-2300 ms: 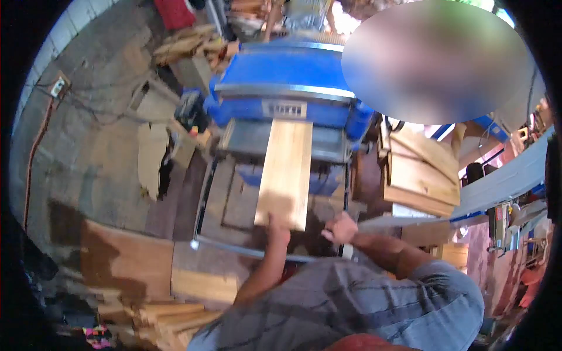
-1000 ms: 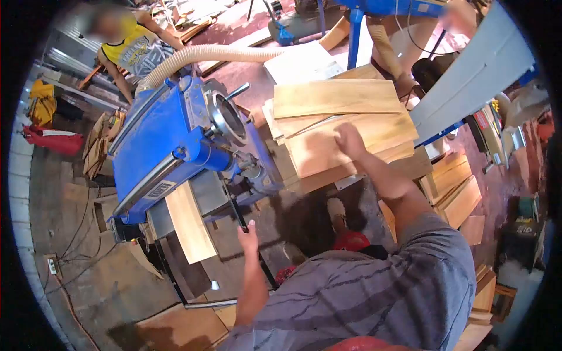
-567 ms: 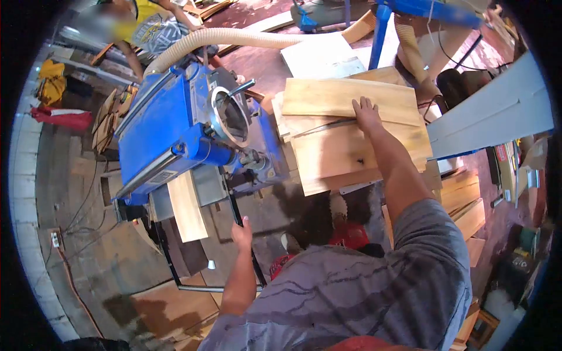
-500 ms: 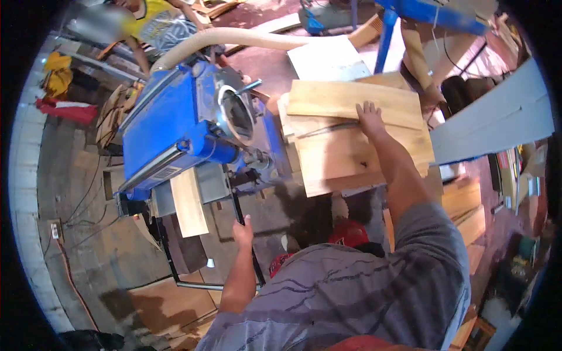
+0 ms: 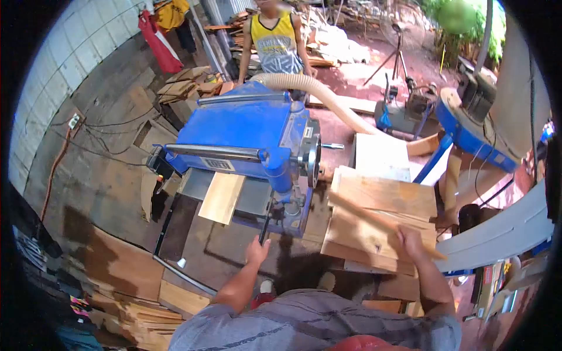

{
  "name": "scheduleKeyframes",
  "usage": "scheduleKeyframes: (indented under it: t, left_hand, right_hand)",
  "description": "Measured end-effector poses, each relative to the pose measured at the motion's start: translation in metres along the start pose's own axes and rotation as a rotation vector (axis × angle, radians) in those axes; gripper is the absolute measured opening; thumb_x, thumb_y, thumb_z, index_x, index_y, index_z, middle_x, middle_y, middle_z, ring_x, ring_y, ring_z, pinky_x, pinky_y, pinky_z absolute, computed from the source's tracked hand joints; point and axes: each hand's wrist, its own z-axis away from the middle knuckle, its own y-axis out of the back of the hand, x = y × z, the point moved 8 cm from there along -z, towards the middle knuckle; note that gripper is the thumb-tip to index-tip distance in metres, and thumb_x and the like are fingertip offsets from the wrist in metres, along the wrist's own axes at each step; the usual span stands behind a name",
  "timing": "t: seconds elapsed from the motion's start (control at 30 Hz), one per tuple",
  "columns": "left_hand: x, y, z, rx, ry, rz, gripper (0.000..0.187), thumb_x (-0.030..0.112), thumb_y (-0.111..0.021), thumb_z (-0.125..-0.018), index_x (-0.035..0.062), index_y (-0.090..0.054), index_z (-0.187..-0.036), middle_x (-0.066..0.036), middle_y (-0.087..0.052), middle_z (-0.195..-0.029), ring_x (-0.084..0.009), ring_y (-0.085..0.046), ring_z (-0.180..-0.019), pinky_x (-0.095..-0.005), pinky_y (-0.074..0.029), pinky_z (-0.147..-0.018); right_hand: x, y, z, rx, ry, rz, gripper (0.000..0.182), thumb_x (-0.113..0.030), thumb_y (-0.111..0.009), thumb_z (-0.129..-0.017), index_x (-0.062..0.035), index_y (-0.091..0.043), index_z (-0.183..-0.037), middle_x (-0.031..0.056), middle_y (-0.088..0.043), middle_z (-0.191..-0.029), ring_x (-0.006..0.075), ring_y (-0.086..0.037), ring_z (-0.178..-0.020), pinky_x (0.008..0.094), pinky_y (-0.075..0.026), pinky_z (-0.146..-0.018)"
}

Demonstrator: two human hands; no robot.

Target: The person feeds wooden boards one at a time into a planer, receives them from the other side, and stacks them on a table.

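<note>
My left hand (image 5: 256, 251) is closed around the black metal bar (image 5: 265, 227) at the front of a blue thickness planer (image 5: 234, 126). A pale wooden board (image 5: 221, 202) sticks out of the planer over its grey bed. On the right, my right hand (image 5: 411, 241) grips a wooden board (image 5: 374, 217) near its closer end. That board is tilted up edge-on above a stack of wider boards (image 5: 380, 190). Part of the stack is hidden behind it.
A ribbed hose (image 5: 328, 96) runs from the planer to the right. Behind the machine stands a person in a yellow tank top (image 5: 275, 44). More boards (image 5: 146, 319) lie on the floor at lower left. A blue-framed machine (image 5: 474, 131) stands at right.
My right hand lay flat on the top board of the stack; now it holds a board lifted on edge. My left hand stays on the bar. The view has tilted up.
</note>
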Motion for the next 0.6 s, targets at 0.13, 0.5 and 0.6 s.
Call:
scheduleKeyframes:
  t: [0.13, 0.5, 0.6]
  left_hand:
    - [0.005, 0.018, 0.011, 0.244, -0.296, 0.154, 0.053, 0.047, -0.06, -0.088, 0.0028, -0.058, -0.118, -0.021, -0.06, -0.118, -0.0385, -0.056, -0.111, -0.0452, -0.045, -0.094]
    - [-0.083, 0.062, 0.066, -0.7, 0.267, 1.24, 0.082, 0.042, -0.058, -0.094, 0.0073, -0.01, -0.15, -0.029, -0.051, -0.129, -0.0409, -0.055, -0.116, -0.0416, -0.052, -0.092]
    - [-0.091, 0.052, 0.101, -1.127, 0.316, 1.384, 0.09, 0.059, -0.05, -0.091, 0.0023, -0.013, -0.15, -0.029, -0.051, -0.13, -0.0409, -0.056, -0.117, -0.0425, -0.051, -0.094]
  right_hand:
    - [-0.025, -0.055, 0.058, -0.243, 0.005, 0.065, 0.025, -0.019, -0.058, -0.088, -0.0116, -0.065, -0.111, 0.0209, -0.065, -0.095, 0.0383, -0.064, -0.086, 0.044, -0.052, -0.077]
    - [-0.212, -0.138, 0.127, -0.246, 0.525, 0.547, 0.027, -0.011, -0.059, -0.081, -0.0101, -0.065, -0.107, 0.0146, -0.069, -0.098, 0.0297, -0.068, -0.083, 0.0428, -0.054, -0.069]
    - [-0.279, -0.123, 0.148, -0.286, 0.554, 0.697, 0.029, -0.012, -0.054, -0.083, -0.0113, -0.064, -0.111, 0.013, -0.07, -0.098, 0.0278, -0.069, -0.086, 0.0395, -0.055, -0.073]
